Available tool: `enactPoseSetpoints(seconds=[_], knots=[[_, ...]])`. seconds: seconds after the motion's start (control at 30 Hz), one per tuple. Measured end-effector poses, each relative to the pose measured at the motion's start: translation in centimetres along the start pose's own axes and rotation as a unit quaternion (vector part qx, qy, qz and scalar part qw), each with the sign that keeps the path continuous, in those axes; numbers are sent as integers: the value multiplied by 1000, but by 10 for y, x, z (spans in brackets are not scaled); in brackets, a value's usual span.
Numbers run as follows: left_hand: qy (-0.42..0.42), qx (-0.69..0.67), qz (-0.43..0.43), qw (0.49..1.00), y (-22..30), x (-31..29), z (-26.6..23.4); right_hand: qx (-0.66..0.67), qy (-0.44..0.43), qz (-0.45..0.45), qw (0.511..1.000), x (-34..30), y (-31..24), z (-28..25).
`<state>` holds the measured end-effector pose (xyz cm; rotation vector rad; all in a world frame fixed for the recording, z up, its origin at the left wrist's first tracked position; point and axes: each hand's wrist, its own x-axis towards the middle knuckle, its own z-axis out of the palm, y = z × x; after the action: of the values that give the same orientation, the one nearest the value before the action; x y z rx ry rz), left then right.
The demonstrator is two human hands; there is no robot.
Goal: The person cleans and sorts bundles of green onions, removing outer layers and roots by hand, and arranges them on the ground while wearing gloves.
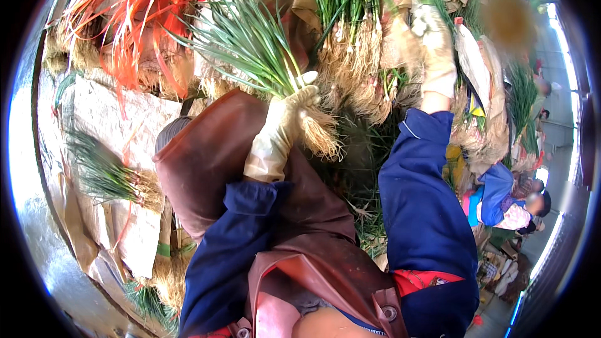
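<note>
A bunch of spring onions (250,44) is in my left hand (285,116), which wears a pale glove closed round the stalks just above the roots. The green leaves fan out to the upper left, and the tan roots (321,133) hang out at the right of the glove. My right hand (432,44), in the same kind of glove, reaches forward beside a pile of loose spring onions (360,31). Motion smears it, so I cannot make out its fingers or anything in them. Between my arms, a brown apron (213,156) covers my lap.
Orange plastic strips (141,19) lie at the far left. A tied bunch of spring onions (113,172) rests on pale sacking (94,112) to my left, with more greens (147,300) below it. At the right sits another person (501,200) among further bundles.
</note>
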<state>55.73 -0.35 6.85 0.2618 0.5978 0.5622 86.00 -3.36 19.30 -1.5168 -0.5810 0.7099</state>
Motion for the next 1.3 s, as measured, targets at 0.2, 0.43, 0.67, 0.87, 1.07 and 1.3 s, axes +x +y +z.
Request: enactPoseSetpoints(seconds=[0.2,0.43,0.67,0.87,1.07,1.3], knots=[[37,20,13,999,1,1,-2,54,8,170,984,-24,44,35],[51,26,25,998,-1,-4,3,269,-225,95,932,-68,36,40],[89,85,34,992,-6,1,-3,-572,-86,-1,816,-17,138,39],[3,105,-31,994,-10,0,8,16,-178,216,960,-91,94,28],[33,38,14,999,-22,-6,28,13,-149,204,967,-156,97,71],[9,41,-31,999,-23,4,12,78,-184,200,959,-157,94,58]])
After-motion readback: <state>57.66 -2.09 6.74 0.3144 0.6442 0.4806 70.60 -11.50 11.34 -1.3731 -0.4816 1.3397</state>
